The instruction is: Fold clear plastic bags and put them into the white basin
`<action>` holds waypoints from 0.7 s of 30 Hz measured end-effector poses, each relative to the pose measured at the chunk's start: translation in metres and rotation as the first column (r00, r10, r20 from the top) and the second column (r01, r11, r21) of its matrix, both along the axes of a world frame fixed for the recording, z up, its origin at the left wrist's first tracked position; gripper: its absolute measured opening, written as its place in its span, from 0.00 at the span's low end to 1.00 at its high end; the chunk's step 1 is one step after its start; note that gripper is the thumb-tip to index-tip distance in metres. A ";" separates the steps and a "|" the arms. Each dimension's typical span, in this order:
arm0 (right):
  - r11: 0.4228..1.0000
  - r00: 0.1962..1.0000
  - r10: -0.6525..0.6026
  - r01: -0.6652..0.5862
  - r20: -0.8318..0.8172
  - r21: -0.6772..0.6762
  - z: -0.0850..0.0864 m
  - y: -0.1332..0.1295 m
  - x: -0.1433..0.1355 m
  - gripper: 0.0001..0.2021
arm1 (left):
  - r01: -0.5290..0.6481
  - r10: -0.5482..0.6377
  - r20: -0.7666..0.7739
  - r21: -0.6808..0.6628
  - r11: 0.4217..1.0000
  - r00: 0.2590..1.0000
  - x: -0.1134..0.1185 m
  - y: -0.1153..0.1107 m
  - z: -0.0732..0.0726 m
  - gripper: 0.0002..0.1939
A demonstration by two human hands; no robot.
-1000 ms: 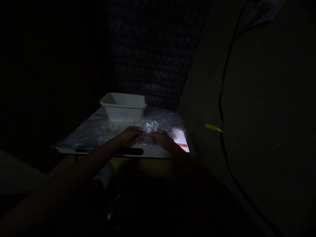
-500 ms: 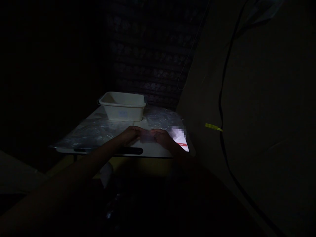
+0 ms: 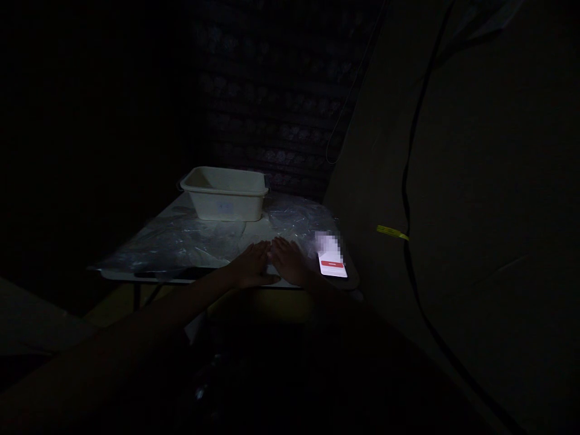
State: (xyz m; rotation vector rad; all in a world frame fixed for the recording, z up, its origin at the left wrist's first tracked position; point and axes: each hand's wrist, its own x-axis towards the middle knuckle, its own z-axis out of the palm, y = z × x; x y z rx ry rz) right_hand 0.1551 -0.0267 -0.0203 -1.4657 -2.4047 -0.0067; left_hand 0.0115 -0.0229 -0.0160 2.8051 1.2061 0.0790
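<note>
Both hands rest palm down, side by side, near the front edge of a white table. My left hand has its fingers stretched forward and its thumb out to the right. My right hand lies flat beside it, fingers pointing away from me, the two hands nearly touching. Neither hand shows anything held. A lit phone with a red bar on its screen lies to the right of my right hand. Clear plastic bags cover the table's left side, and more clear plastic lies behind my hands.
A cream plastic tub stands at the back of the table. To the right, a dark cable with a yellow tag runs down a pale wall-like surface. The surroundings are very dark.
My hands were together with fingers bent toward each other around a blurred, pale patch. Now they are apart from it and laid flat on the table, and more of the phone shows.
</note>
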 end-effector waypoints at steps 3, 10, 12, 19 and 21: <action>1.000 0.992 0.029 -0.029 0.123 -0.007 -0.008 -0.006 -0.002 0.23 | 0.029 -0.029 -0.005 0.026 0.999 1.000 0.002 -0.005 -0.001 0.42; 0.999 0.984 0.041 -0.040 0.172 -0.011 -0.016 -0.007 0.001 0.25 | 0.001 0.000 -0.052 0.015 1.000 0.999 0.002 -0.005 -0.008 0.44; 0.999 0.984 0.041 -0.040 0.171 -0.012 -0.016 -0.007 0.000 0.26 | 0.003 -0.002 -0.056 0.026 1.000 0.998 0.002 -0.005 -0.010 0.44; 0.999 0.982 0.036 -0.033 0.186 -0.024 -0.016 -0.008 0.000 0.26 | -0.019 0.024 -0.109 0.045 0.999 0.994 0.004 -0.009 -0.005 0.42; 0.999 0.981 0.044 -0.038 0.188 -0.034 -0.016 -0.008 -0.001 0.26 | -0.024 0.030 -0.122 0.050 0.998 0.992 0.005 -0.009 -0.005 0.42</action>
